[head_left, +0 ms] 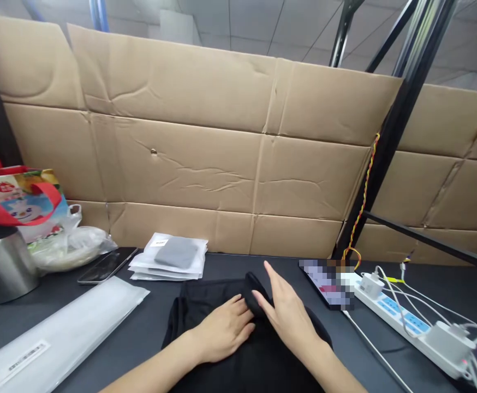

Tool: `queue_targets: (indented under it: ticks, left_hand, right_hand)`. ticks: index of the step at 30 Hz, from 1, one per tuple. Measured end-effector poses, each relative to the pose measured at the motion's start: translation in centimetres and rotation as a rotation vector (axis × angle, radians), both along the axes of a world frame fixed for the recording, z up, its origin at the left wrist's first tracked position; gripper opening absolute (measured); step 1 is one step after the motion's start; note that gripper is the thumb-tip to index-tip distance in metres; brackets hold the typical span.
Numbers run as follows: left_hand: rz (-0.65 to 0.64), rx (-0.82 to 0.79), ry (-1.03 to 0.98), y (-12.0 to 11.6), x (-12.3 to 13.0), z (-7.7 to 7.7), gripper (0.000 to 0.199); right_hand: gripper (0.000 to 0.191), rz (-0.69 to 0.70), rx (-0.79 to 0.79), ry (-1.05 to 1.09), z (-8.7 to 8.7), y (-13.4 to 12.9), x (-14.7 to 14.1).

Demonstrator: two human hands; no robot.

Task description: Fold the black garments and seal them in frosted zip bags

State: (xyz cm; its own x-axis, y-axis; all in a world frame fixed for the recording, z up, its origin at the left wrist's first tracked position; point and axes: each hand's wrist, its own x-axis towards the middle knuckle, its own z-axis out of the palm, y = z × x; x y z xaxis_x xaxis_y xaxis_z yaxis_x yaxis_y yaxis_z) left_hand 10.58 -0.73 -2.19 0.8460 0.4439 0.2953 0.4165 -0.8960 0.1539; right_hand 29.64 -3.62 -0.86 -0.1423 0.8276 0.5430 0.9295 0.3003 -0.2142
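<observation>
Black cloth (pixel 263 355) lies nearest you, bunched and folded on the dark tabletop (pixel 148 325). Well to the cloth's left stand a steel jug (pixel 5 265) and a printed bag (pixel 23 207) with red handles, beside a clear plastic bag (pixel 75 245). Closer to the cloth you have a long white packet (pixel 66 333) with a barcode label, a dark flat device (pixel 105 266) and, just past its far left corner, a stack of pale packets (pixel 168 256). Your left hand (pixel 228 330) rests palm down on the cloth, fingers bent at a raised fold (pixel 255 286); I cannot tell whether they pinch it. Your right hand (pixel 290 314) is spread at the fold's right side, thumb apart from the fingers. Right of the cloth lies a phone (pixel 324 284), its screen pixelated, and farther right, a white power strip (pixel 402 315) with chargers plugged in.
</observation>
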Motion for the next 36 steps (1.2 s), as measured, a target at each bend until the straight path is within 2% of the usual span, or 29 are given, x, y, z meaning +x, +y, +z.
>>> queue_targets:
  ticks: [4,7,10,12,14,16,19,22,27,31,34,36]
  left_hand:
    - [0.038,0.044,-0.011,-0.6,-1.5,0.0,0.054]
    - [0.086,0.060,0.057,-1.3,-4.0,0.4,0.057]
    - [0.175,0.067,0.094,-2.4,-7.5,1.3,0.054]
    - [0.230,0.073,0.099,-3.2,-9.8,1.9,0.055]
    - [0.270,0.080,0.109,-3.7,-12.0,2.0,0.059]
    - [0.311,0.090,0.117,-4.0,-13.9,1.6,0.059]
    - [0.377,0.093,0.082,-3.9,-15.5,0.4,0.048]
    - [0.384,0.057,0.058,-3.7,-15.6,-0.3,0.039]
    - [0.340,0.028,0.050,-3.2,-13.6,0.5,0.034]
    - [0.254,-0.025,0.018,-2.8,-11.9,0.4,0.040]
    - [0.247,-0.065,-0.030,-2.7,-11.6,-0.3,0.043]
    - [0.245,-0.090,-0.055,-2.6,-11.7,-0.7,0.043]
  right_hand:
    - [0.050,0.178,-0.208,-0.032,-2.1,-0.6,-1.3]
    - [0.046,0.224,-0.218,-0.105,-3.0,-0.9,-1.4]
    - [0.046,0.228,-0.185,-0.112,-2.7,-1.0,-1.3]
    - [0.045,0.135,-0.120,-0.038,-1.9,-1.0,-0.9]
    - [0.038,-0.035,-0.115,0.052,-1.2,-1.1,-0.3]
    - [0.036,-0.148,-0.229,0.089,-0.8,-1.1,0.3]
    - [0.038,-0.170,-0.382,0.062,-1.0,-1.0,0.5]
    - [0.035,-0.132,-0.363,0.129,-1.3,-0.7,0.3]
    - [0.023,-0.029,-0.288,0.378,-0.9,0.5,1.1]
    - [0.014,-0.068,-0.278,0.422,-1.6,1.3,2.8]
    - [0.014,-0.120,-0.271,0.382,-2.2,1.5,3.7]
    - [0.012,-0.148,-0.256,0.348,-1.8,1.5,3.5]
